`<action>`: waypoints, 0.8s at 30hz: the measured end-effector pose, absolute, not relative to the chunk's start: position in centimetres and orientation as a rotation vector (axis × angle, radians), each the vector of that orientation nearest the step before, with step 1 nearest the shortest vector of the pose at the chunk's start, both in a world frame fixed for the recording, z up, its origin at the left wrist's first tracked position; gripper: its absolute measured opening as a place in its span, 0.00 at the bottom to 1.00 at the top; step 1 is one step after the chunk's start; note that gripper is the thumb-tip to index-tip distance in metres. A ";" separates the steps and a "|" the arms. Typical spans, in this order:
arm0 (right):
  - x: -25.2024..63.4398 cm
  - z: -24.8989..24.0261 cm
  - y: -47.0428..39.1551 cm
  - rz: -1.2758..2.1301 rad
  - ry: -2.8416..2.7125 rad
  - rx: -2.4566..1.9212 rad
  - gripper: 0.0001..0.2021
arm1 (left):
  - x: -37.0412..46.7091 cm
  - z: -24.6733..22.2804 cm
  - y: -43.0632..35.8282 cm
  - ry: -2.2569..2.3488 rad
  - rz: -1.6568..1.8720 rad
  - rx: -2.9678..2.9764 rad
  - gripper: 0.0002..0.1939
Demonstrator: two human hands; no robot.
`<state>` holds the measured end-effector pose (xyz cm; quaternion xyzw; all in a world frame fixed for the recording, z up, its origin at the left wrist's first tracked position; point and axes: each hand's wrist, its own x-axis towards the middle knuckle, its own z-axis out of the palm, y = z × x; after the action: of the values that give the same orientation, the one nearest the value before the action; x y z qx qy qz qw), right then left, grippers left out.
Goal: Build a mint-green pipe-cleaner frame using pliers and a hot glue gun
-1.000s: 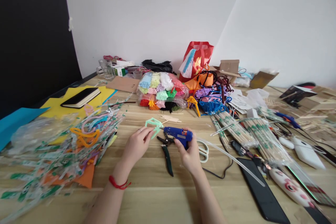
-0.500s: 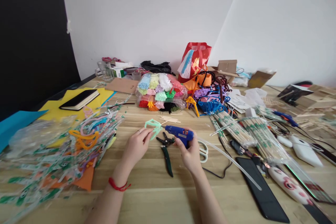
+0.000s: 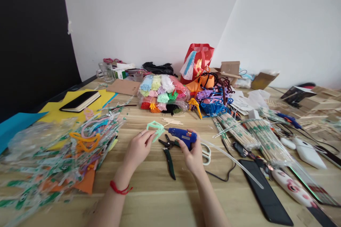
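Observation:
Pinched in the fingers of my left hand point(image 3: 141, 146) is a mint-green looped pipe-cleaner piece point(image 3: 157, 128), with a thin pale stick at its right end. My right hand point(image 3: 192, 150) is wrapped round a blue glue gun point(image 3: 182, 136), its nozzle pointing left, close to the green piece. Whether nozzle and piece touch is too small to tell. A long clear glue stick point(image 3: 234, 161) sticks out of the gun's back. Dark green-handled pliers point(image 3: 169, 163) lie between my hands, and white-handled scissors point(image 3: 206, 153) lie behind my right wrist.
Plastic wrappers point(image 3: 61, 163) heap at the left beside yellow sheets point(image 3: 108, 95). A bag of coloured pipe cleaners point(image 3: 162, 94) lies in the middle. Bundled sticks point(image 3: 263, 138), a black phone point(image 3: 266, 193) and a cable point(image 3: 223, 178) are at the right.
The glue gun's nozzle has shifted very slightly right, away from the green piece. Both hands keep their hold.

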<state>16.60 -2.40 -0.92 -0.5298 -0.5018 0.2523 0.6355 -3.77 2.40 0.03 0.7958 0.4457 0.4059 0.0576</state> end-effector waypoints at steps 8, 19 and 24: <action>16.6 -1.0 -2.4 0.627 -1.165 -1.193 0.24 | -3.7 0.3 2.4 1.366 1.248 2.376 0.11; 16.6 -1.3 -2.5 0.618 -1.227 -1.186 0.24 | -3.8 0.2 2.5 1.384 1.240 2.366 0.12; 16.4 -1.3 -2.6 0.625 -1.240 -1.184 0.23 | -3.8 0.3 2.4 1.404 1.265 2.375 0.12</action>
<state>16.42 -2.58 -1.28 -0.5133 -0.5376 0.2709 0.6117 -3.77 2.45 0.27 0.7814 0.4619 0.4162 0.0531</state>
